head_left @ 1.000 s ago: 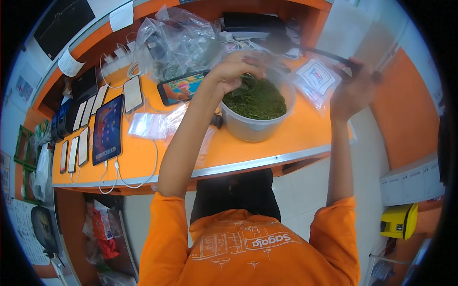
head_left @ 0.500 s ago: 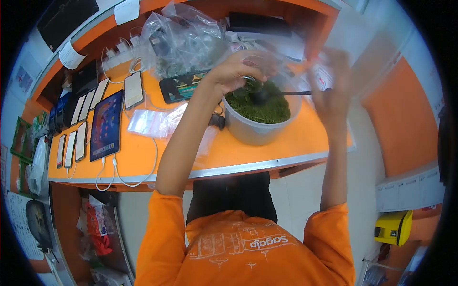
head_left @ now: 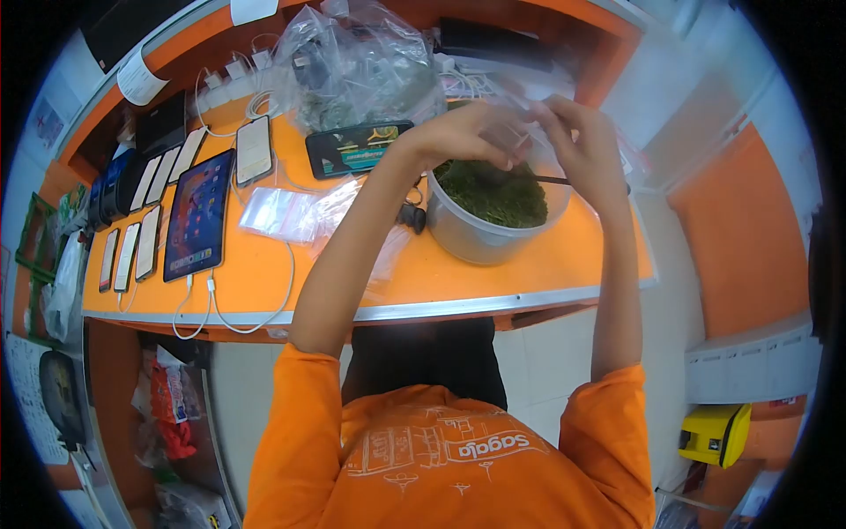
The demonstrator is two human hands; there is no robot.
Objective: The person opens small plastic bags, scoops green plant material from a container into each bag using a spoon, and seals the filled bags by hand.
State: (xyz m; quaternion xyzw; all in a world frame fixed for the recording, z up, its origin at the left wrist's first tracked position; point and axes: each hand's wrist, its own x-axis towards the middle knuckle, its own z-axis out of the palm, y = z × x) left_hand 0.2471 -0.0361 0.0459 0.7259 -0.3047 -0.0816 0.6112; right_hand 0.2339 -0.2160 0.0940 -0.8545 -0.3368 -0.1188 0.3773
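Note:
A translucent round tub (head_left: 476, 240) of chopped green leaf material (head_left: 507, 198) stands near the table's front edge. Over its back rim, my left hand (head_left: 476, 134) pinches a small clear plastic bag (head_left: 518, 132). From the right, the fingertips of my right hand (head_left: 582, 145) close on the bag's upper edge. A dark spoon (head_left: 552, 180) lies in the tub with its head on the green material; its handle runs out to the right behind my right wrist. The bag's contents are hard to make out.
Left of the tub are small clear bags (head_left: 278, 214) and black earbuds or keys (head_left: 412, 214). Behind stand a phone playing video (head_left: 352, 150) and a large plastic bag (head_left: 352, 75). A tablet (head_left: 201, 216) and several phones with cables are at the left.
My right hand has let go of the spoon, now resting in the tub, and has moved left and up to the small bag. My left hand still holds the bag. The view has shifted slightly.

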